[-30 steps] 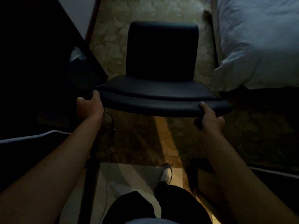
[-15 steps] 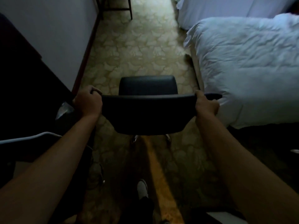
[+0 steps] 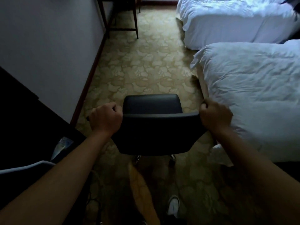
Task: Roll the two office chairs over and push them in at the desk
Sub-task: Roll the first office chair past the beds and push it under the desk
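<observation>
A black office chair [image 3: 155, 133] stands on the patterned carpet right in front of me, its backrest towards me and its seat [image 3: 152, 103] pointing away. My left hand [image 3: 105, 117] grips the left end of the backrest's top edge. My right hand [image 3: 214, 116] grips the right end. Chrome parts of the chair's base [image 3: 172, 157] show under the backrest. A dark wooden desk [image 3: 120, 15] stands far ahead against the left wall, with only its legs in view. No second chair is in view.
Two beds with white duvets [image 3: 251, 95] fill the right side, the nearer one close to the chair's right. A white wall [image 3: 48, 54] with a dark skirting runs along the left. Dark furniture [image 3: 24, 127] sits at my near left. Open carpet [image 3: 142, 65] leads towards the desk.
The chair has been turned from seat-first to back-first; my hands went from its seat edge to its backrest. Since half a second ago, the view has lifted and more floor ahead shows.
</observation>
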`<state>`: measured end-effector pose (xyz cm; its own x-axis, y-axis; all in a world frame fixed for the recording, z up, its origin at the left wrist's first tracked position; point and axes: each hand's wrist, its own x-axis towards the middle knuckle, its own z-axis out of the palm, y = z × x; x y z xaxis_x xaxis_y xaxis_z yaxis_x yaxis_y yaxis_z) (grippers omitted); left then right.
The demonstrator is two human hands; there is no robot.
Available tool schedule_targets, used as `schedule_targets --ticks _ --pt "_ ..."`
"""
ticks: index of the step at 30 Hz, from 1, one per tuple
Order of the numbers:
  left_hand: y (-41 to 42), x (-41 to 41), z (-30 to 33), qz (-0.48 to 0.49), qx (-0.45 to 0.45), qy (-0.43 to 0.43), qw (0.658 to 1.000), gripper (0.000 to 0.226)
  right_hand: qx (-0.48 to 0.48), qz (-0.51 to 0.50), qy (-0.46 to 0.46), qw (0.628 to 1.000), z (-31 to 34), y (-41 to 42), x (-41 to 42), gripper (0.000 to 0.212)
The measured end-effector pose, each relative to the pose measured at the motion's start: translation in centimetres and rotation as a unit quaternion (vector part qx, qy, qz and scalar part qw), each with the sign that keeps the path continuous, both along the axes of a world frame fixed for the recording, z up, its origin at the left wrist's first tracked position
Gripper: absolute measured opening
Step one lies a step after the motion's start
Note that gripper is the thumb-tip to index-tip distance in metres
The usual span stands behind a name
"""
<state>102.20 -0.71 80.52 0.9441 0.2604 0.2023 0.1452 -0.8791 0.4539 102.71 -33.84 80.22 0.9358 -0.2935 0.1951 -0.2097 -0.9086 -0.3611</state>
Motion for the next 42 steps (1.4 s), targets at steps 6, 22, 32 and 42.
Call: schedule_targets --ticks 6,22,32,42 --pt "0.3 6.7 0.6 0.027 0.006 0.048 0.998 0.036 -0.037 0.125 0.189 0.973 0.3 -0.8 7.6 0.04" --pt "0.8 22.5 0.8 0.071 0.006 0.055 0.996 0.04 -0.018 0.156 0.144 0.977 0.2 -0.4 24.4 0.034" --pt "3.8 36.4 0.1 0.039 0.004 0.004 0.999 0.043 -0.016 0.118 0.138 0.983 0.0 2.2 36.6 0.032" --pt "6.7 50.1 0.2 -0.017 0.034 0.009 0.999 0.046 -0.017 0.079 0.146 0.986 0.8 5.2 48.4 0.031"
